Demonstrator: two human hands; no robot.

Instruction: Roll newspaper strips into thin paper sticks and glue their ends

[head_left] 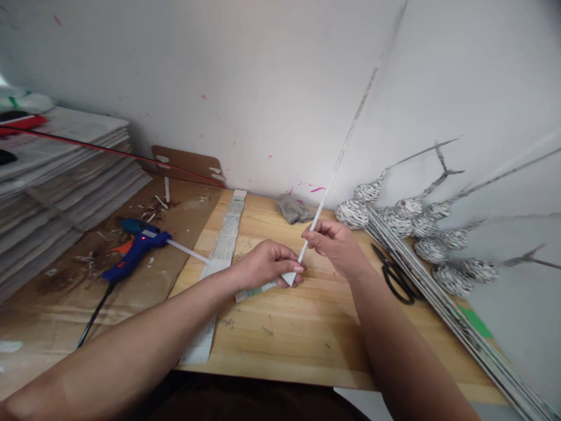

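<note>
My left hand [268,264] is closed in a pinch on the lower end of a long thin rolled-newspaper stick [346,143], where a loose paper strip [258,288] trails off onto the wooden table [284,333]. My right hand [335,245] is closed round the same stick a little higher up. The stick slants up and to the right, far past the hands, in front of the white wall.
A blue glue gun [135,247] lies on brown cardboard at the left, beside a newspaper stack [56,175]. A long newspaper strip [223,245] crosses the table. Black scissors [397,275], a bundle of paper sticks [451,316], woven paper balls [353,213] and a grey cloth [293,207] sit at the right.
</note>
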